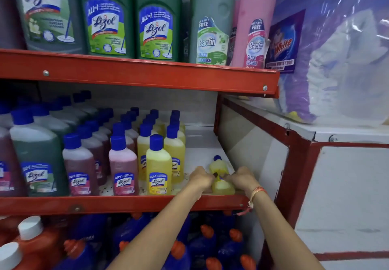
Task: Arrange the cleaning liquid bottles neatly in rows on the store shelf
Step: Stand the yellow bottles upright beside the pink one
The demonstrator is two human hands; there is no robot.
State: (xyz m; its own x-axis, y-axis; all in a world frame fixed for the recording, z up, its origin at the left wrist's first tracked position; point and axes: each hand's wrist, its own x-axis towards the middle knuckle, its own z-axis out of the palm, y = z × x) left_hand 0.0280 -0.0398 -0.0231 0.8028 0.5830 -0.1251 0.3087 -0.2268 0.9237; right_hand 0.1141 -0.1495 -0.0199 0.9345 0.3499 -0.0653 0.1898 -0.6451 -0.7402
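Two small yellow bottles sit pinched between our left hand and right hand, both closed on them at the shelf's bare end, likely to start a new row beside the yellow rows left of our hands.

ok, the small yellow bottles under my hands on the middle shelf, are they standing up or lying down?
Lying down. The small yellow bottles lie on the white shelf floor, one blue cap pointing backward, between your left hand and right hand.
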